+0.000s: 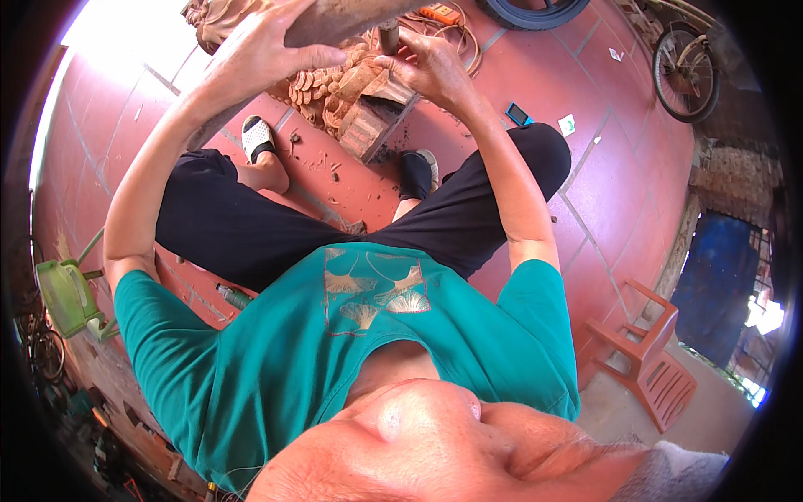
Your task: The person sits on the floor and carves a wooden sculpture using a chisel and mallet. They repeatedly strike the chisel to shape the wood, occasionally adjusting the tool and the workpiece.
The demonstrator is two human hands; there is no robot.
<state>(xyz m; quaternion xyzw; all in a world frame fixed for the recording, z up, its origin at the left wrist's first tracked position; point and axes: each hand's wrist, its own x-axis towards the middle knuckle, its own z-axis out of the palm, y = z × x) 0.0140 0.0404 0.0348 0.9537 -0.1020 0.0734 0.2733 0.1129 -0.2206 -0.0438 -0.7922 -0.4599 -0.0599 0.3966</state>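
My left hand (272,50) lies across a thick, smooth, curved length of wood (355,18), with the thumb stretched out along it. The fingertips are cut off or hidden beyond the wood, and the hand appears to grip it. Just right of it, my right hand (435,67) is closed round a chisel (389,38); its round brown handle end shows, its blade is hidden. Below both hands lies a carved wooden piece (335,92) with scale-like relief and a squared block end (365,130), partly covered by the wood and my right hand.
Wood chips (335,171) lie on the red tiles between my feet. An orange power strip (441,13) with cable, a tyre (532,12) and a small blue-edged device (519,115) lie ahead. A green chair (65,297) stands left, a red plastic chair (636,351) right, a bicycle wheel (686,74) far right.
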